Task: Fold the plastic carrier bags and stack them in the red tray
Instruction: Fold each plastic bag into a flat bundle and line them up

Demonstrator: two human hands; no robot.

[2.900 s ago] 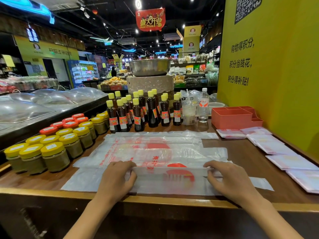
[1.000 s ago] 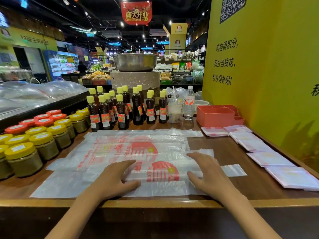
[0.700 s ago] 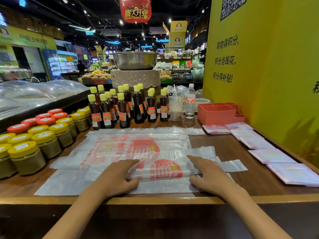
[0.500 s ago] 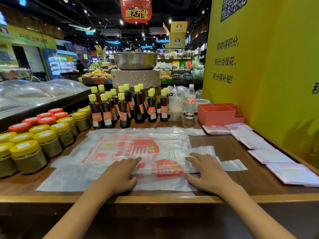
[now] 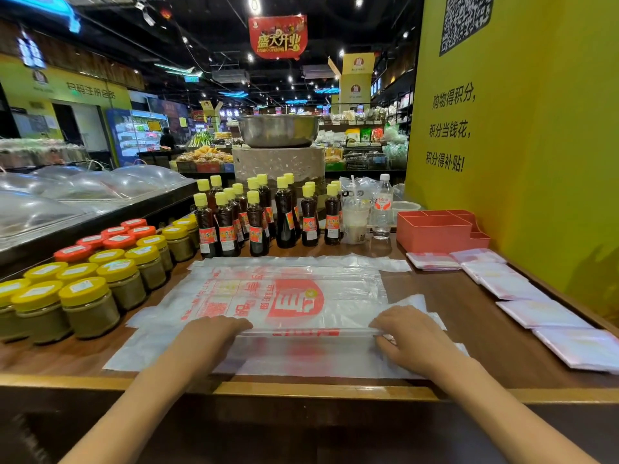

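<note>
We've got left hand (image 5: 214, 333) and right hand (image 5: 407, 333) apart, pinching the carrier bag (image 5: 301, 346) fold on the counter (image 5: 485, 349); thin, limp, slippery film, so we'd grip the crease ends

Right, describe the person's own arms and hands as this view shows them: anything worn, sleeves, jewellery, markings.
Both forearms enter from the bottom edge, bare as far as the frame shows, with no sleeve in view. The left hand and the right hand wear no gloves. No watch, bracelet or ring shows on either, and no markings are visible. The fingertips are too blurred to judge the nails.
</note>
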